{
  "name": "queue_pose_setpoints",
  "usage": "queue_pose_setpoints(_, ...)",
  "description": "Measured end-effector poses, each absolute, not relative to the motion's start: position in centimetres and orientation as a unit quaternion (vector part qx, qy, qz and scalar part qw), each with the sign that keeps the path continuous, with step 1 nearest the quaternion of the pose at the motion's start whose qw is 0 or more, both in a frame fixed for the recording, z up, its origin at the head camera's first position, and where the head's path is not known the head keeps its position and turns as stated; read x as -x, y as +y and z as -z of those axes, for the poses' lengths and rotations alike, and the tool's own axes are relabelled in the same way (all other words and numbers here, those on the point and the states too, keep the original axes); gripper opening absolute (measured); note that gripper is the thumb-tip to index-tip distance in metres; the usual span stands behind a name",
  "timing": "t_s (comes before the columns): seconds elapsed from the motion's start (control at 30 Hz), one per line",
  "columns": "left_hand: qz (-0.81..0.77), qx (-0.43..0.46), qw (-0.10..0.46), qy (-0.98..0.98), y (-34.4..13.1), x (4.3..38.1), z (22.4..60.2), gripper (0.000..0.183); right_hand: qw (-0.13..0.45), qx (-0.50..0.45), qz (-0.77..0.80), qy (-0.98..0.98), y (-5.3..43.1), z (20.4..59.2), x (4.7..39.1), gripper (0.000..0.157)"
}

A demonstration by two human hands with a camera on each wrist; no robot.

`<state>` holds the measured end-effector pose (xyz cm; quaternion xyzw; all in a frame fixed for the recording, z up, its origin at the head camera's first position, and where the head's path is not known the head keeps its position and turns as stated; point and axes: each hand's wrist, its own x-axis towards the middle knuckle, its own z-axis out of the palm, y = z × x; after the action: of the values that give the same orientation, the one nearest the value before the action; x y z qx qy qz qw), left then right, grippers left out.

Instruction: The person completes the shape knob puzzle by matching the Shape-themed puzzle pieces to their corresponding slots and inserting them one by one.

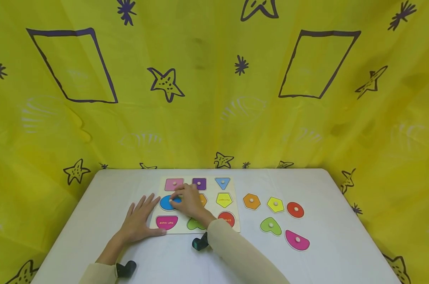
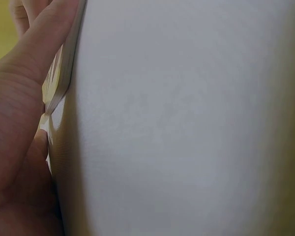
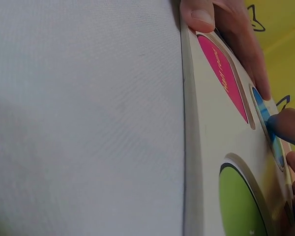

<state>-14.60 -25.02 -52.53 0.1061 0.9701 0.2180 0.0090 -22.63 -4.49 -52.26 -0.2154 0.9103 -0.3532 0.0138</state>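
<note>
A white shape puzzle board [image 1: 208,227] lies on the table. My right hand [image 1: 192,200] is over its middle row, thumb and finger pinching the knob of the blue oval piece [image 1: 163,202], which sits at its oval slot; the right wrist view shows the fingertips low against the blue oval [image 3: 261,110]. My left hand [image 1: 137,221] steadies the board's left side with spread fingers, its thumb [image 3: 199,17] on the near left corner by the pink half-round slot [image 1: 167,222]. A pink rectangle piece [image 1: 170,187], a purple square piece [image 1: 203,184] and a light blue triangle piece [image 1: 222,185] fill the far row.
Right of the board lie loose knobbed pieces: an orange hexagon [image 1: 250,204], yellow pentagon [image 1: 273,207], red circle [image 1: 294,213], green heart [image 1: 269,228] and pink half-round [image 1: 295,244]. A yellow patterned curtain [image 1: 200,126] hangs around the white table [image 1: 338,221].
</note>
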Motion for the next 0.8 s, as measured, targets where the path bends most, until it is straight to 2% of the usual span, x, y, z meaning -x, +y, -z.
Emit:
queue_pose_setpoints(0.27, -0.232, -0.121, -0.018, 0.965, -25.4, 14.9, 53.7, 0.115, 0.009, 0.215, 0.352, 0.911, -4.5, 52.2, 22.6, 0.010)
queue_pose_setpoints(0.4, -0.234, -0.117, -0.012, 0.965, -25.6, 15.0, 54.2, 0.115, 0.010, 0.214, 0.350, 0.912, -4.6, 52.2, 22.6, 0.010)
queue_pose_setpoints(0.8, -0.226, -0.110, 0.003, 0.968, -24.9, 14.5, 52.3, 0.112, 0.003, 0.229, 0.330, 0.916, -4.5, 52.4, 22.6, 0.012)
